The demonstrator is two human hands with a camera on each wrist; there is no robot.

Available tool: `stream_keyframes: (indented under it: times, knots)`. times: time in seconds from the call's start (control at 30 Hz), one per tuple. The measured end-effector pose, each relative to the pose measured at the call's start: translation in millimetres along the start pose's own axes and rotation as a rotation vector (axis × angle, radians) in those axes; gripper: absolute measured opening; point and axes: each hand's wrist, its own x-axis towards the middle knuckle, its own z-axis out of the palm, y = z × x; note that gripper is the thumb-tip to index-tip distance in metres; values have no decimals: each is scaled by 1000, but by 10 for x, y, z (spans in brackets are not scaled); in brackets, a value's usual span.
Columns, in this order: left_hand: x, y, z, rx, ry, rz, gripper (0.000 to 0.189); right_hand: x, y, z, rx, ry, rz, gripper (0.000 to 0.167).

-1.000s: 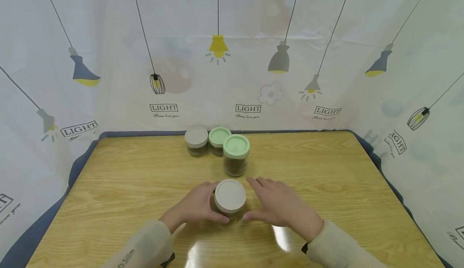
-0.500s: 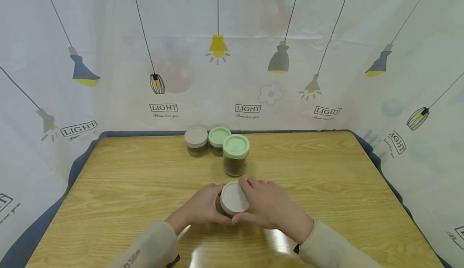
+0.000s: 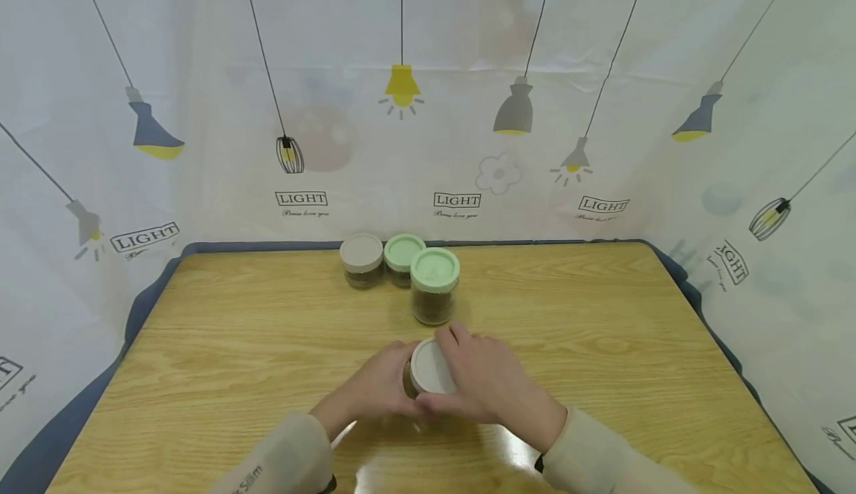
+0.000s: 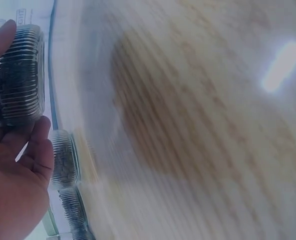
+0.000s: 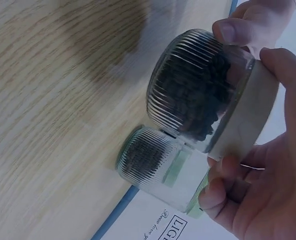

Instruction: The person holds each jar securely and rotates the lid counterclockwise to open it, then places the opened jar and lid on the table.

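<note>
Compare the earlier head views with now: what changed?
The right hand moved leftward and now grips the round off-white lid of the ribbed glass jar; the left hand kept its hold as the jar shifted slightly rightward. Unmoved: the tall green-lidded glass jar, short green-lidded glass jar and short beige-lidded glass jar.

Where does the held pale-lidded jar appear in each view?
Head: held jar at lower centre, between left hand and right hand.
Left wrist: held jar at upper left.
Right wrist: held jar right of centre, towards the top.
Shared landmark: wood-grain table.
</note>
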Motion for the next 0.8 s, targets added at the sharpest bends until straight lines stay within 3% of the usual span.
stream_keyframes:
  times: [0.27, 0.5, 0.8]
  knots:
    - [-12, 17, 64, -67, 8, 27, 72, 17, -15, -6, 36, 23, 7, 75]
    - [7, 25, 93, -154, 10, 91, 71, 28, -16, -5, 58, 26, 21, 74]
    - [-7, 72, 133, 9, 116, -39, 79, 40, -33, 17, -12, 78, 16, 74]
